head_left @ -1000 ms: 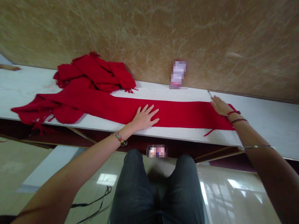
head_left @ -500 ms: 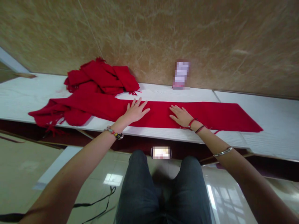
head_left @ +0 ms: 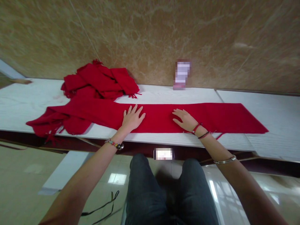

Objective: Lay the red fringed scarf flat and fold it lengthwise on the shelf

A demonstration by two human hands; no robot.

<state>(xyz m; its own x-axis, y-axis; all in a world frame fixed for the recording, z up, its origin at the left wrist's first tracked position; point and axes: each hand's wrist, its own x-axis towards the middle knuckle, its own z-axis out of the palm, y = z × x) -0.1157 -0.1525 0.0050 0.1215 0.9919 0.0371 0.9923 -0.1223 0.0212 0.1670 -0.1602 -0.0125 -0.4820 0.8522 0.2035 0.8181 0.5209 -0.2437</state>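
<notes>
A red scarf [head_left: 159, 117] stretches lengthwise along the white tabletop, flat and smooth from its middle to the slanted right end. Its left part is bunched, with fringe hanging over the front edge. My left hand [head_left: 132, 119] rests on the scarf left of centre, fingers spread. To the right, my right hand [head_left: 185, 120] lies on the cloth with its fingers stretched out toward the left. Neither hand grips the fabric. Behind the bunched part sits a crumpled heap of red fringed cloth [head_left: 100, 79], touching or joined to it; I cannot tell which.
The white tabletop [head_left: 276, 118] is narrow and meets a brown marbled wall [head_left: 150, 40]. A blurred-out upright item [head_left: 182, 75] leans there. Another blurred item [head_left: 163, 153] is at the front edge, above my knees. A black strap [head_left: 100, 204] lies low on the left.
My left hand has slid slightly left and nearer to me on the scarf. My right hand has shifted slightly right. The whole view has moved a little.
</notes>
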